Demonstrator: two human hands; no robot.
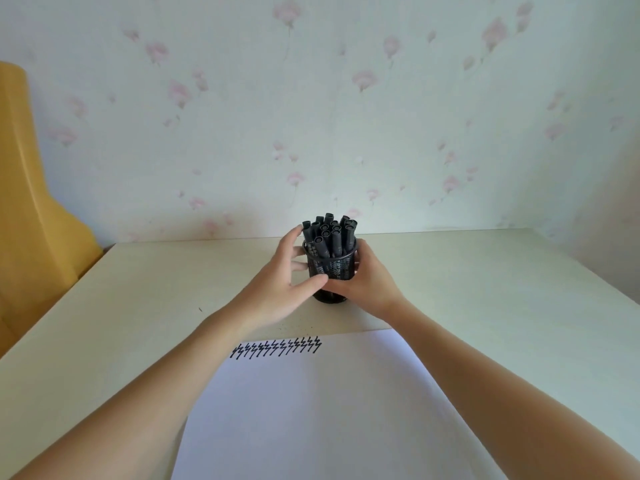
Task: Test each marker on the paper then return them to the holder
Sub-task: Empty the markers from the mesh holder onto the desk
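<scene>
Pale wallpaper (pixel 346 98) with faint pink flowers rises behind a cream table (pixel 485 278), and a yellow chair (pixel 31 202) stands off to the far left. On the table a black mesh holder (pixel 331 271) sits upright beyond the far edge of a white sheet of paper (pixel 311 410), packed with black markers (pixel 329 232), caps up and leaning a little outward. A row of short black test marks (pixel 277 348) runs along the paper's far edge, so the testing looks largely or wholly done. Both hands reach forward from the near side, forearms crossing over the paper. The left hand (pixel 280 289) has its fingers curved around the holder's left side and its thumb laid across the near face, fingertips close to the leftmost marker. The right hand (pixel 367 282) cups the right side, fingers wrapped behind and its thumb against the wall; both look like holds on the holder, not on any marker. The main risk, as I judge it, is tipping: the load is tall and top-heavy, and an uneven pull or a tilt toward the near side could spill markers onto the table. A forearm dragging across the paper could also smear fresh ink or shift the sheet.
</scene>
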